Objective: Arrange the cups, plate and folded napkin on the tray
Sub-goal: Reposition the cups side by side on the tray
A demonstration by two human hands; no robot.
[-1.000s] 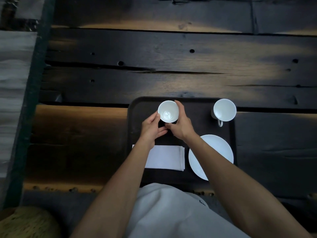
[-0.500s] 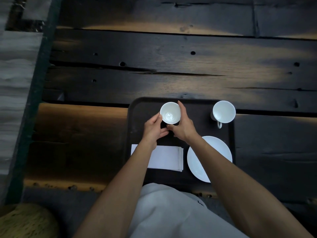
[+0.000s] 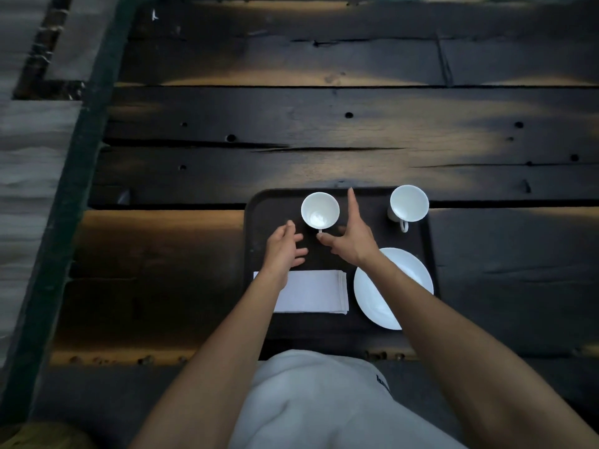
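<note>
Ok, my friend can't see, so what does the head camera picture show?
Two open hands, left and right, hover on either side of a white cup on a dark tray. The tray also holds a second cup, a plate and a napkin, on a wooden table.

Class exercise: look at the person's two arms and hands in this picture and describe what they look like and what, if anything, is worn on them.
Both forearms are bare from the frame's edge to the wrist; no sleeves show. The left hand and right hand wear no gloves, and no ring, watch or bracelet is visible in this dim light. A white garment covers the lap below.
</note>
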